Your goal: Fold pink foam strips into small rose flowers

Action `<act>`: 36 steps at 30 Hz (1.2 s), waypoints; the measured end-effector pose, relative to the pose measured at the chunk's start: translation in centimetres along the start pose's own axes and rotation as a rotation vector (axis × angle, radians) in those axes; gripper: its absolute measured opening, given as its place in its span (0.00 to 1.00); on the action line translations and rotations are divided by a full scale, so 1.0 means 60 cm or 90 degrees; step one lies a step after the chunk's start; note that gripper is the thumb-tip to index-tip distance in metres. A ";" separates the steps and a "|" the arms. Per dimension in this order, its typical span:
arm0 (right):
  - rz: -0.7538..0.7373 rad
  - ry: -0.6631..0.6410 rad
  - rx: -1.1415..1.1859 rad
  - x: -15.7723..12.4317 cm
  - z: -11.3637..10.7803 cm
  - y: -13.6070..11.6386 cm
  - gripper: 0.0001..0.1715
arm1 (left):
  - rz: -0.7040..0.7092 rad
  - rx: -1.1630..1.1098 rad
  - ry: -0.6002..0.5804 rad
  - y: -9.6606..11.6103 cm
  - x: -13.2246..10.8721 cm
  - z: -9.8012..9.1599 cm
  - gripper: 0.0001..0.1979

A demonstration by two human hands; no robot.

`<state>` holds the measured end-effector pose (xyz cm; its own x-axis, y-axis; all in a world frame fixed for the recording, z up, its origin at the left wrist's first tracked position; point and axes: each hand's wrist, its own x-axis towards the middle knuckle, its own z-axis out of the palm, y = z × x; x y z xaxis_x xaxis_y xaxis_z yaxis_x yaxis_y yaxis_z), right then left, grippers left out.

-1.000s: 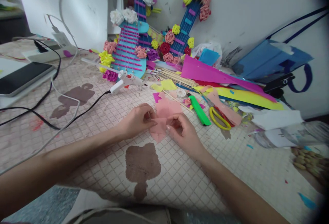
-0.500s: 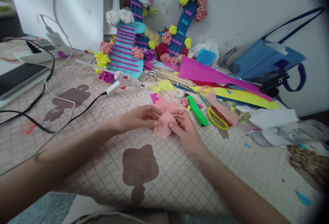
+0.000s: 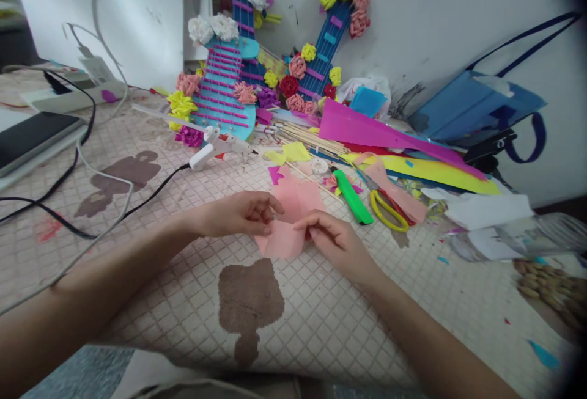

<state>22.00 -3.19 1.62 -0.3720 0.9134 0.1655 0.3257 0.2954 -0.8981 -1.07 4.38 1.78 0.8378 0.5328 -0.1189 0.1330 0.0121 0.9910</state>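
Observation:
Between my hands is a piece of pink paper [image 3: 285, 241], partly curled and standing a little off the table. My left hand [image 3: 245, 212] pinches its left edge between thumb and fingers. With thumb and forefinger, my right hand [image 3: 332, 237] grips the right edge. More pink paper [image 3: 298, 197] lies flat just behind, next to a magenta scrap [image 3: 275, 174] and yellow scraps [image 3: 296, 151]. A green-handled cutter [image 3: 352, 197] and scissors with yellow handles [image 3: 389, 211] lie to the right of my right hand.
A white glue gun [image 3: 215, 147] with a black cord rests at the left, near a power strip [image 3: 76, 93]. Flower-decorated blue paper guitars [image 3: 224, 81] lean at the back. Wooden sticks [image 3: 307, 136], coloured sheets [image 3: 389, 136] and a clear plastic container [image 3: 518, 237] lie rightward.
My hands have moved slightly apart and toward me. The pink paper between them, folded small before, now spreads wider, with its near edge curled up.

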 end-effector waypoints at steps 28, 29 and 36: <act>-0.048 0.034 -0.188 -0.009 0.041 0.013 0.09 | 0.149 0.591 0.222 -0.015 -0.034 0.077 0.04; -0.048 0.017 -0.188 -0.009 0.038 0.014 0.10 | 0.147 0.589 0.215 -0.016 -0.035 0.076 0.04; -0.035 -0.096 -0.154 -0.001 0.012 0.012 0.11 | 0.150 0.527 0.200 -0.028 -0.040 0.057 0.04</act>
<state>21.65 -3.26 0.70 -0.5142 0.8474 0.1320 0.4925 0.4178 -0.7635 -1.48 0.17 0.18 0.7254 0.6514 0.2224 0.4157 -0.6722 0.6127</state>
